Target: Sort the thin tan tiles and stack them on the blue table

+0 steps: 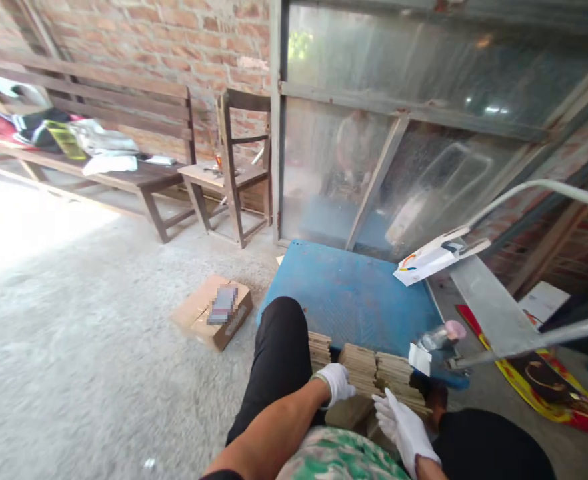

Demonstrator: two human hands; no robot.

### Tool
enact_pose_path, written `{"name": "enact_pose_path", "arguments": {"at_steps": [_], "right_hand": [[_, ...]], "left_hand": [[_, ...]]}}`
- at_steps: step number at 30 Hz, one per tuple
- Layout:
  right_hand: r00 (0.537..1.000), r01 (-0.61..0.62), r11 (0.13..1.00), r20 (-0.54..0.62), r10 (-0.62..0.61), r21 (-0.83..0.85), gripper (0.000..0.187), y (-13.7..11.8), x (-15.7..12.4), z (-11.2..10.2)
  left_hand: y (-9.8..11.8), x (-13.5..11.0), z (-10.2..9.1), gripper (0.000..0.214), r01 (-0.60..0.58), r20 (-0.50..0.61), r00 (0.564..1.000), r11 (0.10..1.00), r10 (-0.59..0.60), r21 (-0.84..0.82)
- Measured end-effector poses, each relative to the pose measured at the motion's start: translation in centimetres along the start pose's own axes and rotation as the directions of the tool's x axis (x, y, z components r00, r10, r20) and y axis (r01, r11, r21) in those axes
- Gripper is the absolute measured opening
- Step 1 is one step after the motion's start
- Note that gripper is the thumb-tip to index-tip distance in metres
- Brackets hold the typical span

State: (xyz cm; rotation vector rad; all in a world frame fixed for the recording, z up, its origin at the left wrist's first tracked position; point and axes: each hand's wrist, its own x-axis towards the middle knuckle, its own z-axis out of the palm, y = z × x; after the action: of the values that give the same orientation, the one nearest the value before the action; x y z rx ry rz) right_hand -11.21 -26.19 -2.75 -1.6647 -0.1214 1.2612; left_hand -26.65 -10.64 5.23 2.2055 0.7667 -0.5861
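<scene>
Stacks of thin, flat tan pieces [361, 363], like cardboard or thin board, stand between my knees at the near edge of a blue flat surface [344, 287]. My left hand [338, 385], in a white glove, is at the left side of the stacks with its fingers curled in. Whether a piece is pinched in those fingers is hidden. On the right, my right hand [401, 423], also white-gloved, is just in front of the stacks. Its fingers are stretched out and point up toward the pieces; nothing shows in its grasp.
A cardboard box [197, 317] with a blurred item on top sits on the concrete floor at left. To the right are a metal frame [494, 300], a white paper bag [427, 260] and a clear cup [434, 337]. Behind stand a wooden chair [247, 177] and bench [159, 180].
</scene>
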Motion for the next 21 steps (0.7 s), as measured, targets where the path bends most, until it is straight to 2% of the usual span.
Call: {"name": "enact_pose_path", "arguments": {"at_steps": [3, 7, 10, 13, 17, 21], "right_hand": [[0.998, -0.016, 0.999, -0.058, 0.018, 0.028, 0.049, 0.0, -0.3, -0.5], [0.998, -0.021, 0.999, -0.063, 0.023, 0.043, 0.051, -0.3, -0.8, -0.4], [0.997, -0.063, 0.996, -0.045, 0.066, 0.061, 0.05, -0.6, -1.1, 0.1], [0.995, -0.092, 0.99, -0.029, 0.096, 0.111, 0.056, -0.9, -1.6, 0.8], [0.997, -0.075, 0.984, 0.008, 0.075, 0.161, 0.066, -1.5, -2.5, 1.5], [0.998, -0.047, 0.989, 0.056, 0.04, 0.141, 0.066, -3.1, -2.7, 1.7]], "left_hand": [[0.0, 0.4, 0.4, 0.049, -0.008, 0.021, 1.0, 1.0, 0.008, 0.005], [0.3, 0.8, 0.9, 0.055, -0.028, 0.061, 0.998, 0.999, 0.026, 0.036], [0.4, 1.1, 1.0, 0.057, -0.037, 0.085, 0.996, 0.997, 0.032, 0.062], [0.5, 1.4, 0.9, 0.056, -0.046, 0.109, 0.993, 0.995, 0.037, 0.084], [0.7, 1.7, 1.1, 0.056, -0.042, 0.155, 0.988, 0.992, 0.024, 0.116], [1.0, 2.1, 1.9, 0.058, -0.017, 0.185, 0.983, 0.991, -0.008, 0.132]]}}
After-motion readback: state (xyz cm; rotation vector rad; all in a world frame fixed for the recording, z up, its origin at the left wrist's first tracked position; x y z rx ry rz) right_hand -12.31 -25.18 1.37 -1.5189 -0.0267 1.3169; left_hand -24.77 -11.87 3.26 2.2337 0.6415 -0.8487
